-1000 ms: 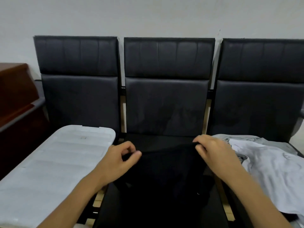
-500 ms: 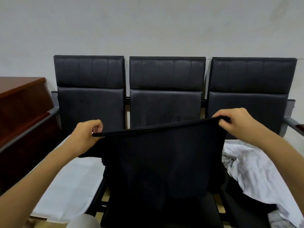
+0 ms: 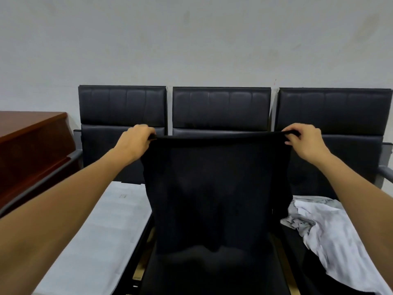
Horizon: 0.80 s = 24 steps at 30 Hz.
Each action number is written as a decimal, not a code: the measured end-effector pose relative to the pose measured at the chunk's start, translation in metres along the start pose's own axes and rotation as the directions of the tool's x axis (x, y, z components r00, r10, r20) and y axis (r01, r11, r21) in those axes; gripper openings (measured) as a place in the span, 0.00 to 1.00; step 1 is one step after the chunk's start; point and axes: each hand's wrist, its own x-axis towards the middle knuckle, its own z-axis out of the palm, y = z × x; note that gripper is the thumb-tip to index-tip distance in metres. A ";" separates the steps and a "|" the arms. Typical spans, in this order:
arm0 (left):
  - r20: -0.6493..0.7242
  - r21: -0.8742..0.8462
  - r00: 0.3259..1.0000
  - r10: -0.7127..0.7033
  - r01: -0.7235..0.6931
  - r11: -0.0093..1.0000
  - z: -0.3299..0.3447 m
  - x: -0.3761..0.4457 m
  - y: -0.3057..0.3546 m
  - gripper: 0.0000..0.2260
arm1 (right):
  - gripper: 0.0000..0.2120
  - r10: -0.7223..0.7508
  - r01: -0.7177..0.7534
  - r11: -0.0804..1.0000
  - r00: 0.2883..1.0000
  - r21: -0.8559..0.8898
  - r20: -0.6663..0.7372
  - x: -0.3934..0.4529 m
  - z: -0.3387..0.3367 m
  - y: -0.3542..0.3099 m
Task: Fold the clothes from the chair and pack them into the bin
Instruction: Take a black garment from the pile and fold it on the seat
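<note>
The left hand (image 3: 136, 140) and the right hand (image 3: 306, 141) held a thin black fabric garment (image 3: 214, 192) up in the air, spread wide between them. Each grip was a pinch on one top corner, fingers curled over the taut upper edge, so that the cloth hung flat in front of the middle seat of a row of three black padded chairs (image 3: 221, 109). Its lower hem hung just above that seat's cushion; whether it touched the cushion was hard to tell, black against black.

On the left seat lay a white ribbed plastic bin lid (image 3: 102, 231), apparently closed over the bin beneath it. On the right seat lay a crumpled pile of white and grey clothes (image 3: 331, 228), just beside the hanging garment's right edge. A reddish-brown wooden cabinet (image 3: 32, 150) stood at the far left, against the pale wall (image 3: 191, 39) behind the chairs.
</note>
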 end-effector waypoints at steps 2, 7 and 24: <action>-0.087 0.049 0.995 0.057 -0.053 0.997 -0.005 0.008 -0.007 0.09 | 0.09 -0.029 0.033 0.997 0.997 0.068 -0.066 0.005 -0.002 -0.004; -0.164 0.054 0.977 0.139 -0.132 0.990 0.009 -0.015 -0.014 0.11 | 0.08 -0.106 0.112 0.993 0.987 0.041 -0.123 -0.020 0.004 0.004; 0.910 -0.070 0.413 0.033 0.075 0.995 0.223 -0.236 0.005 0.21 | 0.07 0.317 -0.320 0.931 0.472 -0.174 0.823 -0.265 0.159 0.145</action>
